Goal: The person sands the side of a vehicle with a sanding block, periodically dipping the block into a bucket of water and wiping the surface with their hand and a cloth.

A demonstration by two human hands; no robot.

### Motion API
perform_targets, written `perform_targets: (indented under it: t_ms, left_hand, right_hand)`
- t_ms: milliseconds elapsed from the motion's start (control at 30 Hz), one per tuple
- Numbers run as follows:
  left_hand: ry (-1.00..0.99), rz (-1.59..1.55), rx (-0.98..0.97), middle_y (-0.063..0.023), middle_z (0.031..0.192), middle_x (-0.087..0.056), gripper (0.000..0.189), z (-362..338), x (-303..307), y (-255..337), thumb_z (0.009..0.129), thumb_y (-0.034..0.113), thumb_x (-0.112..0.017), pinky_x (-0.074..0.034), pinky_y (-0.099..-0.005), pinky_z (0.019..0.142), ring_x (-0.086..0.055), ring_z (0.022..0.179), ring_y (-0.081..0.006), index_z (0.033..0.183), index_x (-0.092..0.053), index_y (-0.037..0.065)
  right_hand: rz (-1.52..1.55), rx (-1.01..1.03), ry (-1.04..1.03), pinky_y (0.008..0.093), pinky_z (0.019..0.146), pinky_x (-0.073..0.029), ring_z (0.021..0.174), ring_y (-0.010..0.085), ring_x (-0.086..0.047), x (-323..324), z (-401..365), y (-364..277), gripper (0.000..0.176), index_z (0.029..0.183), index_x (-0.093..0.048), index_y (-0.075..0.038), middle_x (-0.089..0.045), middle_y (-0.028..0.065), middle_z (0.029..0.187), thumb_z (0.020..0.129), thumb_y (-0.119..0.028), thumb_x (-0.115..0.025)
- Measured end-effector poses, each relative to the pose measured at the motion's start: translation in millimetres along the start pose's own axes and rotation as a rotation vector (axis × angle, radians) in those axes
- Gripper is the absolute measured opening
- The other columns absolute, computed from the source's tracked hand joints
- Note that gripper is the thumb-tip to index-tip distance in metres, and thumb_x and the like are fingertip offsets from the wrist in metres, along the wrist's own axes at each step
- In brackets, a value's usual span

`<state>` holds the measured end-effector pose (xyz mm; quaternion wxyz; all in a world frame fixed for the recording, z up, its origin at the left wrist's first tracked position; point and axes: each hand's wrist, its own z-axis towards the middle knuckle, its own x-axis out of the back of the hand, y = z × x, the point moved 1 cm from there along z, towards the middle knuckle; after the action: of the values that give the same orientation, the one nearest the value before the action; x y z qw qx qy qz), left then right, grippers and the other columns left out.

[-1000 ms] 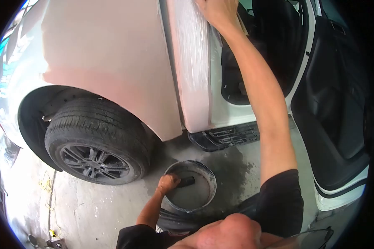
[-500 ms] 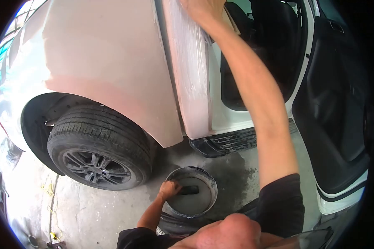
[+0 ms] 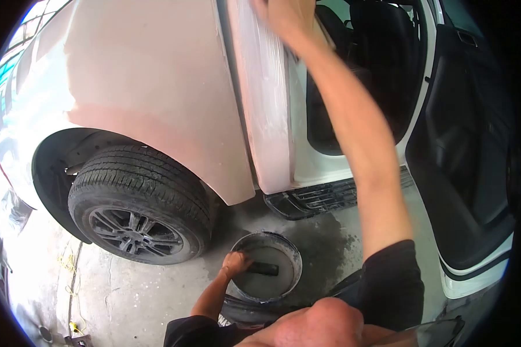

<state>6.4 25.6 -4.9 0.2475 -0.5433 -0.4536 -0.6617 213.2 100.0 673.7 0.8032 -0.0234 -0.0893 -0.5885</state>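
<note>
My left hand (image 3: 235, 264) is closed around one end of a dark, oblong block (image 3: 264, 268). The block reaches over the grey, cloudy liquid in a round bucket (image 3: 298, 260) on the floor. At the top edge of the view, my right hand (image 3: 288, 22) is up against the car's pale, wet-streaked door-side panel (image 3: 266, 104). Its fingers run out of the frame and are smeared by motion, so what they hold, if anything, is hidden.
A car wheel (image 3: 139, 231) stands left of the bucket below a sanded, pinkish-beige fender (image 3: 145, 69). A black side step (image 3: 330, 195) juts out above the bucket. The open car door (image 3: 469, 133) fills the right side. Yellow cord (image 3: 69, 266) lies on the concrete.
My right hand has shifted slightly down the panel. The far end of the dark block has dipped and turned a little in my left hand.
</note>
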Motion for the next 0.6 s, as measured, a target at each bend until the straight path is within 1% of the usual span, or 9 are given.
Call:
perform_targets:
  t_ms: [67,133,167,200,233,300,400,500,600]
  left_hand:
    - [0.013,-0.016,-0.019,-0.0147,0.102,-0.074,0.037,-3,2,2,0.093,0.045,-0.062,-0.054,-0.0459,0.089,-0.070,0.098,-0.0344,0.096,-0.076,0.011]
    - [0.037,-0.022,-0.040,-0.0156,0.103,-0.074,0.038,-1,3,2,0.093,0.045,-0.062,-0.054,-0.0466,0.090,-0.071,0.098,-0.0351,0.096,-0.076,0.011]
    - [0.025,-0.030,-0.016,-0.0156,0.103,-0.074,0.037,0,1,1,0.092,0.045,-0.062,-0.054,-0.0469,0.090,-0.071,0.097,-0.0350,0.096,-0.076,0.011]
    - [0.004,-0.034,0.008,-0.0157,0.103,-0.074,0.037,0,-3,-2,0.092,0.045,-0.062,-0.054,-0.0472,0.090,-0.071,0.097,-0.0349,0.096,-0.076,0.011]
    - [-0.013,-0.039,0.028,-0.0158,0.103,-0.074,0.037,2,-6,-4,0.092,0.044,-0.062,-0.054,-0.0474,0.090,-0.071,0.097,-0.0348,0.096,-0.076,0.011]
    - [0.016,-0.071,0.001,-0.0161,0.104,-0.074,0.037,6,-14,-7,0.092,0.044,-0.063,-0.054,-0.0473,0.090,-0.071,0.097,-0.0344,0.096,-0.076,0.010]
    - [-0.001,-0.067,-0.003,-0.0166,0.105,-0.074,0.036,0,3,0,0.091,0.042,-0.063,-0.054,-0.0468,0.090,-0.071,0.098,-0.0339,0.095,-0.076,0.009]
    - [-0.006,-0.044,0.007,-0.0172,0.106,-0.074,0.034,-8,10,7,0.090,0.040,-0.063,-0.054,-0.0461,0.090,-0.071,0.098,-0.0338,0.094,-0.076,0.009]
    - [0.027,-0.106,0.005,-0.0173,0.105,-0.074,0.033,-4,3,4,0.090,0.039,-0.062,-0.054,-0.0458,0.090,-0.071,0.098,-0.0339,0.095,-0.076,0.009]
  right_hand:
    - [-0.108,0.199,0.151,0.0513,0.081,-0.047,0.105,0.0435,-0.052,-34,-71,18,0.058,0.145,-0.056,-0.032,-0.048,0.0247,0.135,0.089,-0.038,-0.072]
    - [-0.098,0.280,0.183,0.0527,0.076,-0.048,0.099,0.0410,-0.055,-32,-93,22,0.058,0.143,-0.056,-0.030,-0.049,0.0221,0.131,0.088,-0.036,-0.074]
    - [-0.088,0.312,0.200,0.0533,0.073,-0.049,0.096,0.0398,-0.056,-34,-97,24,0.058,0.142,-0.055,-0.030,-0.049,0.0208,0.129,0.088,-0.034,-0.075]
    - [-0.121,0.255,0.120,0.0524,0.081,-0.048,0.104,0.0419,-0.053,-28,-78,20,0.060,0.146,-0.054,-0.033,-0.049,0.0237,0.133,0.089,-0.037,-0.072]
    - [-0.132,0.225,0.128,0.0512,0.079,-0.049,0.103,0.0401,-0.054,-26,-47,16,0.061,0.147,-0.054,-0.034,-0.049,0.0230,0.133,0.089,-0.037,-0.073]
    - [0.120,0.026,-0.079,0.0557,0.100,-0.046,0.119,0.0417,-0.053,7,15,-4,0.056,0.150,-0.047,-0.013,-0.048,0.0276,0.137,0.098,-0.027,-0.061]
    - [-0.006,-0.012,0.018,0.0573,0.103,-0.045,0.121,0.0438,-0.052,-10,30,-1,0.058,0.152,-0.046,-0.014,-0.046,0.0291,0.140,0.098,-0.028,-0.062]
    - [-0.131,0.180,0.129,0.0514,0.079,-0.049,0.102,0.0405,-0.055,-28,-55,13,0.059,0.145,-0.055,-0.033,-0.050,0.0229,0.131,0.089,-0.038,-0.072]
    - [-0.124,0.312,0.161,0.0546,0.075,-0.049,0.100,0.0398,-0.055,-30,-72,20,0.055,0.141,-0.056,-0.029,-0.050,0.0222,0.127,0.089,-0.034,-0.073]
